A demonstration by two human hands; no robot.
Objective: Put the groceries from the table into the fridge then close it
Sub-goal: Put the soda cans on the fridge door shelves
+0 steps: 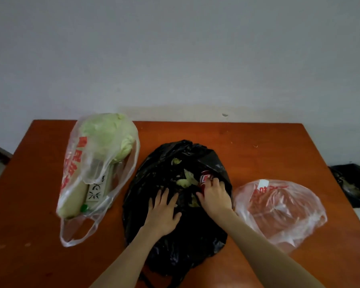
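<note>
My right hand [213,196] grips a red can [205,178] inside the black bag [175,235]; my left hand [163,210] presses flat beside it. Flanking it on the table [268,146], the cabbage bag [98,163] and clear bag [279,208] await the fridge, unseen.

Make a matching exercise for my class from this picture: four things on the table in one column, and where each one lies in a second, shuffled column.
Things
1. cabbage
2. red can
3. black bag
4. left hand

Places
A. in the middle of the table
B. inside the clear bag on the left
C. pressed flat on the black bag
D. in the black bag's opening, gripped by the right hand

Pairs: 1-B, 2-D, 3-A, 4-C
</note>
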